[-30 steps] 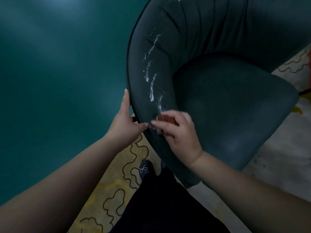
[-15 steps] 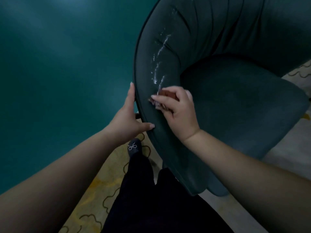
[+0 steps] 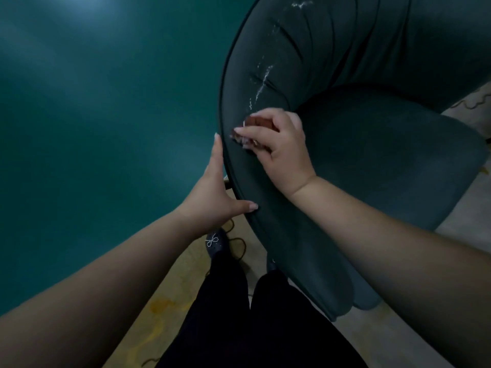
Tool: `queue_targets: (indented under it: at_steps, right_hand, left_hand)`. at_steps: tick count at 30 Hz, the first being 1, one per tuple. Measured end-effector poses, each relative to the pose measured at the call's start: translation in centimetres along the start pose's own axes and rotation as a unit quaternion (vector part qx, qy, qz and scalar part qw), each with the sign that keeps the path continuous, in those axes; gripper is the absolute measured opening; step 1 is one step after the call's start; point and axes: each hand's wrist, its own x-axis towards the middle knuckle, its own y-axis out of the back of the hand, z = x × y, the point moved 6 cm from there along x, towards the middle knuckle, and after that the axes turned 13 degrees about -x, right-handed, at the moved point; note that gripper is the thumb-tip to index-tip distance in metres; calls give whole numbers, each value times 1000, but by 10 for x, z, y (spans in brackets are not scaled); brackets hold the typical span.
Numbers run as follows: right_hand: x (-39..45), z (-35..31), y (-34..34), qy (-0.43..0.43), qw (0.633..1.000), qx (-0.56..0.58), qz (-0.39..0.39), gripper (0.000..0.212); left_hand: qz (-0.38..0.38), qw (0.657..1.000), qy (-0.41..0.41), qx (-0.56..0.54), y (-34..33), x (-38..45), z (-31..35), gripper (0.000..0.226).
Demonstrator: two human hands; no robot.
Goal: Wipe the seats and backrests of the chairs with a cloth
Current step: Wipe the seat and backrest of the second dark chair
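A dark teal upholstered chair (image 3: pixel 372 160) with a curved backrest fills the right of the view. White streaks (image 3: pixel 263 81) run down the inner left side of the backrest. My right hand (image 3: pixel 279 144) grips a small brownish cloth (image 3: pixel 255 128) and presses it on the backrest just below the streaks. My left hand (image 3: pixel 215 192) rests on the outer rim of the backrest, fingers straight along the edge and thumb over the top.
A teal wall (image 3: pixel 106 115) stands close on the left. Below lies a beige carpet with dark wavy lines (image 3: pixel 164 296). My black trousers and a dark shoe with a sparkly bow (image 3: pixel 214 241) are beside the chair's base.
My right hand has slid the cloth up the backrest, and fewer white streaks show below it. My left hand has shifted up along the rim.
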Motion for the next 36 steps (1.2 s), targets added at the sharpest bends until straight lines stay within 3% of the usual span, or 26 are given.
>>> queue_targets:
  at_steps: [7,13,20,27,33,36]
  right_hand:
    - [-85,6,13,-12,999,21,-32,30]
    - [12,-4,0,5,1000,-22,-2,17]
    - [-49,-11,5,7,1000,-2,-22,19]
    - [55,-1,-7,-32,998,-53,22,17]
    - [-20,-7,0,-4,1000,-22,4,22]
    - [2,-5,-3,24,999,-41,-2,18]
  left_hand:
    - [-33,999,-12,30,7,11,9,140]
    - [-34,999,-3,13,7,11,6,139]
    - [-33,999,-4,41,5,13,8,141]
    - [-8,999,-2,41,5,15,10,134]
    - [-1,999,-18,29,16,24,18,129]
    - [-6,999,-20,29,19,27,16,128]
